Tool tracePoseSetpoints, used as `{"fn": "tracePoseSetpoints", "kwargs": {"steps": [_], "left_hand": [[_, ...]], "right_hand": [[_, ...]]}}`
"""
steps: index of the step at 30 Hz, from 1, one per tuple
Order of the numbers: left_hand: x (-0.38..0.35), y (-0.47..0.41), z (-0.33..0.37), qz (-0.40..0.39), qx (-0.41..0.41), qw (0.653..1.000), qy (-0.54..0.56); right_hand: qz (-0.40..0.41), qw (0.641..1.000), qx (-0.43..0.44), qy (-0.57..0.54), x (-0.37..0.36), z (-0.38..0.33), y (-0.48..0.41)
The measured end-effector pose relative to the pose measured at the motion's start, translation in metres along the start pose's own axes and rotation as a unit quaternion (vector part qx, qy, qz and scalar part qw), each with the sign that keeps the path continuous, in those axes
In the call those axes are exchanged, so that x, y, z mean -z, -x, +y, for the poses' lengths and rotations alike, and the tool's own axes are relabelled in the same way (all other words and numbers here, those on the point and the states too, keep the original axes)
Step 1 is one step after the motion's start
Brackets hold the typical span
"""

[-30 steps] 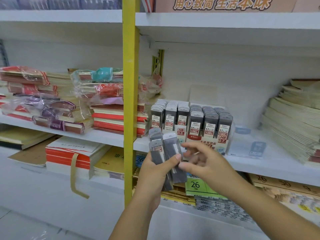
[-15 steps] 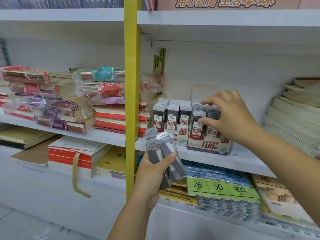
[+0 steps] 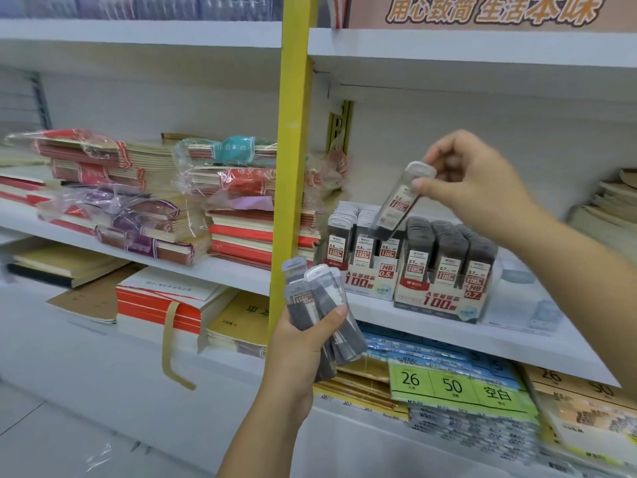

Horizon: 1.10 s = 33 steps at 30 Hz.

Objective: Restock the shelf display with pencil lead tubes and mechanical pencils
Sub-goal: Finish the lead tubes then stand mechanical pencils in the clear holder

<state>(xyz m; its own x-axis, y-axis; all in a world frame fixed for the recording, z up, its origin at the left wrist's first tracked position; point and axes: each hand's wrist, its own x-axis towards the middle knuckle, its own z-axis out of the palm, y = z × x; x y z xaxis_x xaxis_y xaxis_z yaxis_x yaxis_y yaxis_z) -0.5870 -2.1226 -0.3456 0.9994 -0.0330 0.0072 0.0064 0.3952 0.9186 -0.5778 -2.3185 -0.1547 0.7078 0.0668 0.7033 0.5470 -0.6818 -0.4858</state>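
Lead tube (image 3: pixel 400 201), pinched by right hand (image 3: pixel 472 177), tilts bottom-down over the 0.5 display box (image 3: pixel 365 281); left hand (image 3: pixel 303 343) grips spare tubes (image 3: pixel 320 305).

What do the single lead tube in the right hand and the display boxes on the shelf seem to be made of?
The single lead tube is likely clear hard plastic with a glossy finish: dark contents and a printed label show through, and the cap looks translucent. The display boxes are probably printed cardboard, fairly matte, with flat folded fronts.

Grey lead tubes (image 3: pixel 396 201) (red labels), yellow shelf post (image 3: pixel 293 167).
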Motion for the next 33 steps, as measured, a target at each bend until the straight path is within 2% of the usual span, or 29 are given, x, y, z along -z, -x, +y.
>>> {"fn": "tracePoseSetpoints", "kwargs": {"steps": [6, 8, 12, 14, 15, 17, 19, 21, 23, 33], "left_hand": [[0.009, -0.001, 0.007, 0.003, -0.018, 1.0, 0.0], [0.011, -0.002, 0.007, 0.0, -0.019, 1.0, 0.0], [0.01, -0.004, 0.005, -0.011, -0.015, 1.0, -0.002], [0.009, -0.003, 0.005, -0.015, -0.014, 1.0, -0.006], [0.008, -0.002, 0.005, -0.019, -0.014, 1.0, -0.009], [0.006, 0.0, 0.004, -0.031, -0.014, 0.999, -0.018], [0.004, 0.002, 0.003, -0.053, -0.018, 0.998, -0.028], [0.0, 0.006, 0.002, -0.075, -0.021, 0.996, -0.045], [-0.003, 0.01, 0.001, -0.101, -0.019, 0.993, -0.051], [-0.006, 0.012, -0.01, -0.166, 0.026, 0.985, -0.025]], "right_hand": [[-0.115, 0.983, -0.034, 0.137, -0.05, 0.014, -0.006], [-0.146, 0.968, -0.017, 0.202, -0.056, 0.02, -0.007], [-0.115, 0.909, 0.054, 0.397, -0.06, 0.024, -0.006], [-0.08, 0.906, 0.08, 0.407, -0.058, 0.023, 0.004], [-0.058, 0.921, 0.091, 0.373, -0.057, 0.022, 0.012], [-0.05, 0.969, 0.073, 0.231, -0.057, 0.015, 0.037], [-0.118, 0.99, -0.01, 0.073, -0.059, 0.008, 0.062], [-0.186, 0.977, -0.099, -0.034, -0.064, 0.007, 0.081], [-0.208, 0.962, -0.146, -0.096, -0.067, 0.013, 0.092], [-0.182, 0.933, -0.198, -0.239, -0.05, 0.035, 0.107]]}}
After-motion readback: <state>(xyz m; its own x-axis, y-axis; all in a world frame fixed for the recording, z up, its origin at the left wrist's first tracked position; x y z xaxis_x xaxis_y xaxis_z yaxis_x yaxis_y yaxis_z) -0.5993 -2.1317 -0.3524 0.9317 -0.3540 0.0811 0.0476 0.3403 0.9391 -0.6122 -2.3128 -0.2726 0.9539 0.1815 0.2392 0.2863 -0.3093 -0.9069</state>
